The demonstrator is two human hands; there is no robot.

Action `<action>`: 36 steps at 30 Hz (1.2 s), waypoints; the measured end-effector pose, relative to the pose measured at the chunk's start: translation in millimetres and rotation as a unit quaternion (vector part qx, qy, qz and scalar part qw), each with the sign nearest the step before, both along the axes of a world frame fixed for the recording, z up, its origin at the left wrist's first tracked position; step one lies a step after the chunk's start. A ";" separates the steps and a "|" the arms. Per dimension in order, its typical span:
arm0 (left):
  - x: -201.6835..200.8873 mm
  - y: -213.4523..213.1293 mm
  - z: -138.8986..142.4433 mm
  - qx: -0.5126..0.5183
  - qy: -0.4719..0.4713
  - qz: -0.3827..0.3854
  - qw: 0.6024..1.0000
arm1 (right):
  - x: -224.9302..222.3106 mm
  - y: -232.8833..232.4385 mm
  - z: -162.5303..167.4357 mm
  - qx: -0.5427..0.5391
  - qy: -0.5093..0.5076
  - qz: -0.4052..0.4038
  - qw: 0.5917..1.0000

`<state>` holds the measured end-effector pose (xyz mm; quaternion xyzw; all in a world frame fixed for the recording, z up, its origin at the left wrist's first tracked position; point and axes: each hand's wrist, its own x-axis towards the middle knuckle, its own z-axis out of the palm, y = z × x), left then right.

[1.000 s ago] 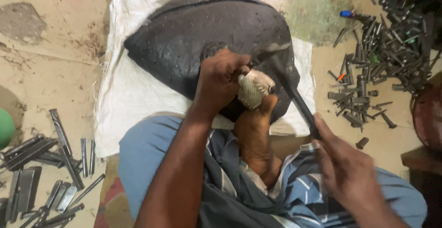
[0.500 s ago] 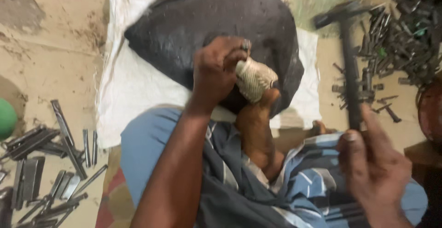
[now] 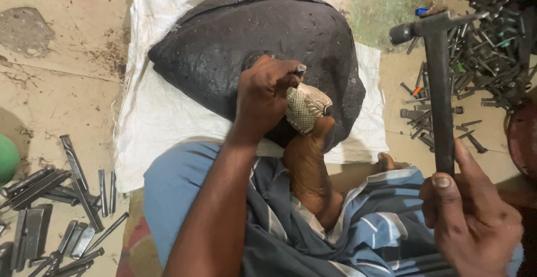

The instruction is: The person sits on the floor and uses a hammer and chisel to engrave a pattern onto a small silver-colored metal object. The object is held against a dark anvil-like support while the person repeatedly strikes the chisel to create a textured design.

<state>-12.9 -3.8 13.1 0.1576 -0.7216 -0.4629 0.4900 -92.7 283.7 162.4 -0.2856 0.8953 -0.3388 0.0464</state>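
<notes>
My left hand grips a small metal punch, its tip set against a pale patterned metal piece stuck on a big black domed block. A bare foot presses against the block just below the piece. My right hand holds a dark hammer by the handle, raised upright at the right, its head well above and to the right of the punch.
The block rests on a white sack cloth on a dusty floor. Several steel punches lie scattered at the lower left and in a pile at the upper right. A green round thing sits at the left edge.
The hammer has swung up from the punch, first to the right and now held upright and high. My left hand has kept the punch on the metal piece.
</notes>
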 end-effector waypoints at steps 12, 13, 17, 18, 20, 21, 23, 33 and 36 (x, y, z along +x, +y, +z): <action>1.3 -2.1 1.6 -0.023 0.002 -0.017 1.000 | -1.1 -3.8 3.3 -0.002 0.024 0.052 0.998; 1.1 -2.2 1.2 -0.024 0.011 -0.022 0.999 | -1.1 -2.9 4.2 0.007 0.021 0.036 0.999; -0.1 -3.2 -1.9 -0.022 0.027 -0.027 0.999 | -4.5 2.9 11.7 -0.033 -0.003 0.063 0.997; -0.1 -3.5 -2.7 -0.018 0.026 -0.026 0.999 | -6.0 3.6 13.9 -0.059 -0.013 0.092 0.994; 0.7 -3.2 -3.9 -0.023 0.026 -0.029 0.999 | -8.1 3.7 18.5 -0.007 -0.006 0.057 0.998; 1.2 -3.2 -4.3 -0.026 0.026 -0.030 0.999 | -7.9 2.8 19.9 -0.004 -0.001 0.061 0.998; 1.7 -2.7 -4.3 -0.027 0.041 -0.036 0.998 | -7.3 -4.4 19.8 -0.025 0.011 0.059 0.998; 4.3 -1.6 0.6 -0.068 0.053 -0.025 0.996 | -1.7 -25.9 -1.9 -0.050 0.024 0.106 0.993; 5.0 -2.2 1.1 -0.052 -0.024 -0.014 0.998 | -2.6 -13.2 -13.8 -0.063 0.102 0.145 0.982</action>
